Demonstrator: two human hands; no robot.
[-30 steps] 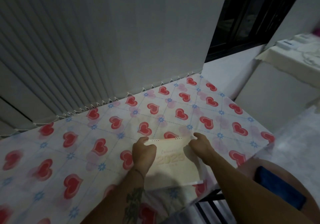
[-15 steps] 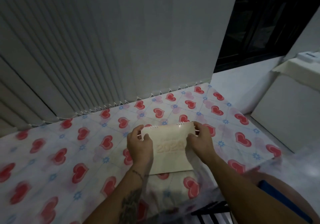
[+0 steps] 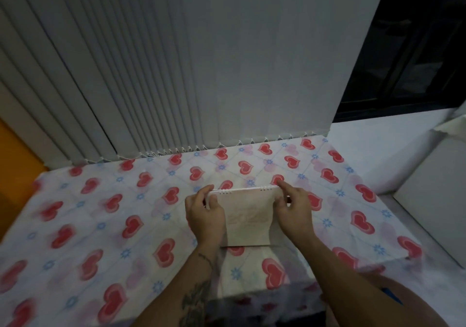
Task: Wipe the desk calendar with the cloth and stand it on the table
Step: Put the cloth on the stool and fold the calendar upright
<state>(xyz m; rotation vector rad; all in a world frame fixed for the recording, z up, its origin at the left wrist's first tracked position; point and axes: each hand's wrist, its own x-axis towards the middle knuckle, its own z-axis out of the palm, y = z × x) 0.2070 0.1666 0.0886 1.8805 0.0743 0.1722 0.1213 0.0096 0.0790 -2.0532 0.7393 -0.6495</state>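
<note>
The cream, spiral-bound card desk calendar stands near the front middle of the worktop, its pale cover facing the camera with faint numerals too blurred to read. The left hand grips its left edge, the right hand its right edge, fingers curled over the wire-bound top. A heart-printed plastic tablecloth covers the worktop.

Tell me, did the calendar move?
Yes. The calendar went from the table's near edge toward the blinds, and now stands more upright.
</note>
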